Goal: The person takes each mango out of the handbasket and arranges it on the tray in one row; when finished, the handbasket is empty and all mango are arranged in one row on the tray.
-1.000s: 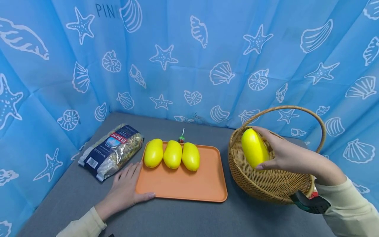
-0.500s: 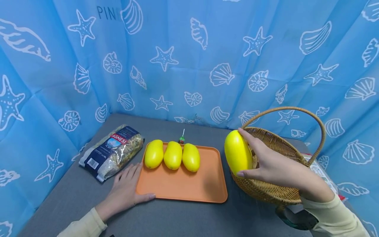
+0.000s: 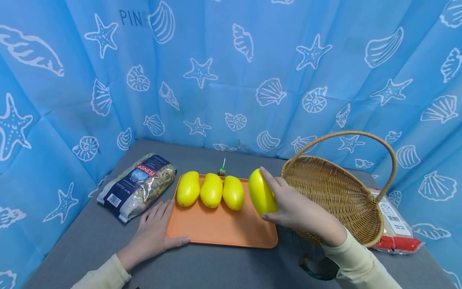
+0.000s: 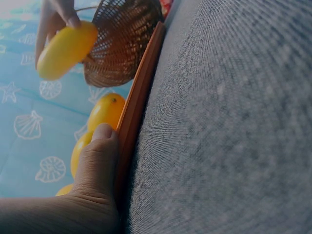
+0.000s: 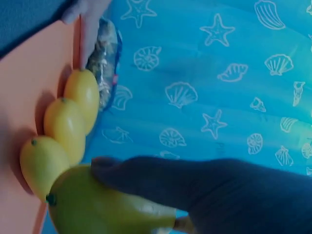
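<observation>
A yellow mango (image 3: 261, 193) is gripped between the thumb and fingers of my right hand (image 3: 297, 208), above the right end of an orange tray (image 3: 220, 228). Along the tray's back left, three more mangoes lie side by side: the left one (image 3: 188, 189), the middle one (image 3: 211, 190) and the right one (image 3: 233, 193). My left hand (image 3: 151, 230) rests at the tray's front left corner, fingers straight along the left edge. In the left wrist view, its thumb (image 4: 97, 161) lies against the tray's side.
A wicker basket (image 3: 332, 188) with a tall handle stands right of the tray. Beside it lies a red and white package (image 3: 395, 224). An Agnesi pasta bag (image 3: 138, 184) lies at the left, and a lollipop (image 3: 221, 168) behind the tray. A blue curtain (image 3: 216, 92) closes off the back.
My right hand has carried the mango left, out from over the basket to above the tray's right end. The left hand and the three mangoes on the tray have stayed put.
</observation>
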The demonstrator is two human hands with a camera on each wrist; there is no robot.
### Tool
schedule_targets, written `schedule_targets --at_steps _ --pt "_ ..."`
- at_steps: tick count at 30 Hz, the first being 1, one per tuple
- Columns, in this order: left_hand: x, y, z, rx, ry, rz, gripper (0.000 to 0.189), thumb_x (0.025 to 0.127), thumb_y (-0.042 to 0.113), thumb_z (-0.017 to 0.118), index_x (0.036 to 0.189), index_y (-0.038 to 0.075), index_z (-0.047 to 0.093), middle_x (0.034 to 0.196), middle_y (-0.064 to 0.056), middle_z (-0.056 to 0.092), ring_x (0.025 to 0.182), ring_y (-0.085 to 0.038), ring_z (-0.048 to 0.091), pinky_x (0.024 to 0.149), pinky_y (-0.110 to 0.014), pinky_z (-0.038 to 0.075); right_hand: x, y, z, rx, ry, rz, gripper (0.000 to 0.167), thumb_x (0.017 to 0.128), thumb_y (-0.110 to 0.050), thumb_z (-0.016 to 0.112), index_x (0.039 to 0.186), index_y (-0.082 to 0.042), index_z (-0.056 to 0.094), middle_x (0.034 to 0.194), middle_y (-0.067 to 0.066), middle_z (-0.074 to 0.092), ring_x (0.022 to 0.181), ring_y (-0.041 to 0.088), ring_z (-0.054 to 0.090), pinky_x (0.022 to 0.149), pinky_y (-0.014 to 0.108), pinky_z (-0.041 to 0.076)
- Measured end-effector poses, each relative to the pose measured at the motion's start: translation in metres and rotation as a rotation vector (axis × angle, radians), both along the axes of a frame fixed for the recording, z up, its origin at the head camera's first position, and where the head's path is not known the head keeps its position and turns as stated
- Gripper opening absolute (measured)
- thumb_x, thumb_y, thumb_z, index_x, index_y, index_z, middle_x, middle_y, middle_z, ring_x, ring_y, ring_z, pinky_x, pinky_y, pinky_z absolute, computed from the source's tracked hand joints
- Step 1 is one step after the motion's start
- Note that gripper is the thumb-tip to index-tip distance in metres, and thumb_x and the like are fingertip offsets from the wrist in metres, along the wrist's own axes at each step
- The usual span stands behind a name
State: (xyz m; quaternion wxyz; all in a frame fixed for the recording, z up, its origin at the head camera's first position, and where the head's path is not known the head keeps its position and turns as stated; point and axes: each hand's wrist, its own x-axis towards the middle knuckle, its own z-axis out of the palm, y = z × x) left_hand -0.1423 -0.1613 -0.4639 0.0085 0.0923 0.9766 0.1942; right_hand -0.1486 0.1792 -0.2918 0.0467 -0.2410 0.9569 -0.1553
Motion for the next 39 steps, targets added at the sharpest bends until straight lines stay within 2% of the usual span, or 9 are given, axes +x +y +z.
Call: schedule_targets --at_steps 5,9,14,18,23,28,34,39 --pt "-0.001 0.001 0.001 0.0 -0.004 0.0 0.126 0.064 0.089 0.05 0.151 0.003 0.023 0.153 -0.021 0.029 0.139 -0.043 0.023 0.108 -0.064 0.016 -0.004 -0.013 -0.018 0.035 0.017 -0.125 0.107 0.074 -0.021 0.08 0.154 -0.009 0.011 0.119 0.026 0.049 0.078 0.022 0.051 0.064 0.032 0.047" --pt "-0.001 0.001 0.002 -0.002 -0.007 -0.002 0.126 0.064 0.09 0.05 0.151 0.003 0.023 0.153 -0.021 0.029 0.139 -0.044 0.024 0.107 -0.065 0.016 -0.008 -0.02 -0.032 0.046 -0.02 -0.2 0.105 0.075 -0.019 0.079 0.154 -0.007 0.011 0.122 0.028 0.048 0.075 0.023 0.052 0.062 0.032 0.047" --pt "0.001 0.001 0.003 -0.004 0.004 -0.002 0.126 0.064 0.091 0.048 0.151 0.003 0.023 0.153 -0.021 0.03 0.139 -0.044 0.024 0.107 -0.066 0.017 -0.013 -0.025 -0.044 0.037 -0.059 -0.228 0.103 0.075 -0.019 0.08 0.153 -0.005 0.014 0.128 0.032 0.045 0.076 0.025 0.055 0.065 0.037 0.049" --pt "0.001 0.0 0.003 -0.006 0.007 -0.002 0.126 0.064 0.091 0.047 0.151 0.003 0.023 0.153 -0.021 0.03 0.139 -0.044 0.024 0.107 -0.065 0.017 -0.018 -0.027 -0.055 0.042 -0.072 -0.246 0.104 0.074 -0.02 0.081 0.152 -0.001 0.014 0.126 0.035 0.046 0.075 0.026 0.055 0.068 0.039 0.049" --pt "0.001 0.0 0.004 -0.007 0.008 0.001 0.125 0.065 0.09 0.049 0.151 0.003 0.023 0.153 -0.021 0.03 0.139 -0.043 0.024 0.107 -0.065 0.018 -0.024 -0.027 -0.067 0.03 -0.11 -0.269 0.104 0.076 -0.019 0.079 0.151 0.005 0.011 0.127 0.04 0.042 0.073 0.027 0.054 0.066 0.04 0.048" --pt "0.002 0.001 0.004 -0.004 -0.005 -0.003 0.126 0.064 0.09 0.048 0.151 0.003 0.023 0.153 -0.021 0.03 0.139 -0.044 0.024 0.107 -0.066 0.018 -0.028 -0.028 -0.073 0.037 -0.148 -0.291 0.099 0.079 -0.02 0.074 0.15 0.007 0.011 0.126 0.04 0.043 0.072 0.026 0.053 0.064 0.038 0.048" --pt "0.001 0.0 0.001 -0.012 -0.003 0.001 0.126 0.064 0.091 0.048 0.151 0.003 0.022 0.153 -0.021 0.029 0.139 -0.043 0.024 0.107 -0.065 0.018 -0.03 -0.029 -0.077 0.022 -0.128 -0.31 0.089 0.082 -0.017 0.067 0.149 0.009 0.014 0.131 0.043 0.038 0.068 0.027 0.053 0.061 0.039 0.048" --pt "0.0 0.0 -0.001 -0.012 0.002 0.001 0.126 0.064 0.09 0.049 0.151 0.003 0.022 0.154 -0.021 0.029 0.14 -0.042 0.023 0.108 -0.065 0.017 -0.032 -0.032 -0.082 -0.003 -0.068 -0.323 0.081 0.083 -0.016 0.065 0.146 0.011 0.021 0.13 0.043 0.037 0.065 0.028 0.053 0.058 0.04 0.049"
